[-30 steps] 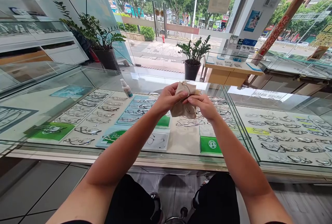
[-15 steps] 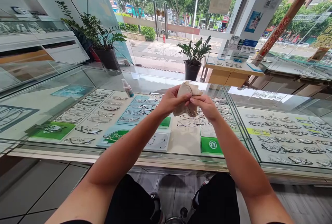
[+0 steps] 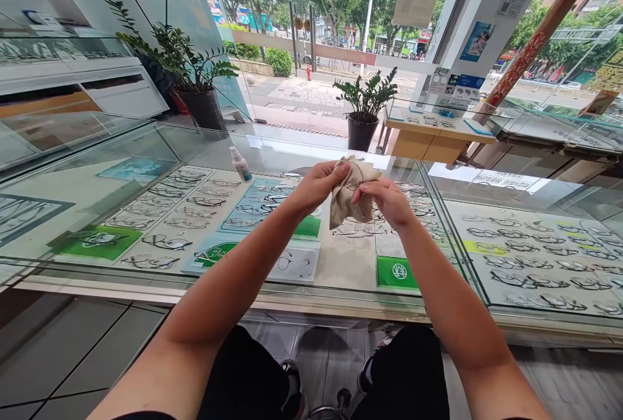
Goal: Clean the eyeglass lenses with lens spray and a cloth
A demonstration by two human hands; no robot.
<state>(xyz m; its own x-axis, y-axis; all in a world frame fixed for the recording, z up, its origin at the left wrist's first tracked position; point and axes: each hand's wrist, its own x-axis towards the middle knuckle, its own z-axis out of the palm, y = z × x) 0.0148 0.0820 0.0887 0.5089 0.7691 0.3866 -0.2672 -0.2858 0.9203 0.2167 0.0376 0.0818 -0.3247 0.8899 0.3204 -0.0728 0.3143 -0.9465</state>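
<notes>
A crumpled beige cloth (image 3: 346, 202) is held up over the glass counter, between my two hands. My left hand (image 3: 322, 181) is closed on its upper left side, with the thumb pressed on top. At the cloth's right side, my right hand (image 3: 384, 198) pinches with bent fingers. A thin dark curved line, like the rim of an eyeglass frame, shows at the folds; most of whatever the cloth wraps is hidden. Beyond my left hand, a small spray bottle (image 3: 240, 164) stands on the counter top.
Under the glass of the display counter (image 3: 341, 291) lie rows of eyeglasses (image 3: 165, 243) and green cards (image 3: 399, 272). Potted plants (image 3: 363, 124) stand behind it, before the window. A wooden display table (image 3: 423, 144) is at the back right. My knees are close to the counter's front.
My left thumb has shifted up and left on the cloth, and my right fingers have curled lower. The cloth now hangs further down on its left side.
</notes>
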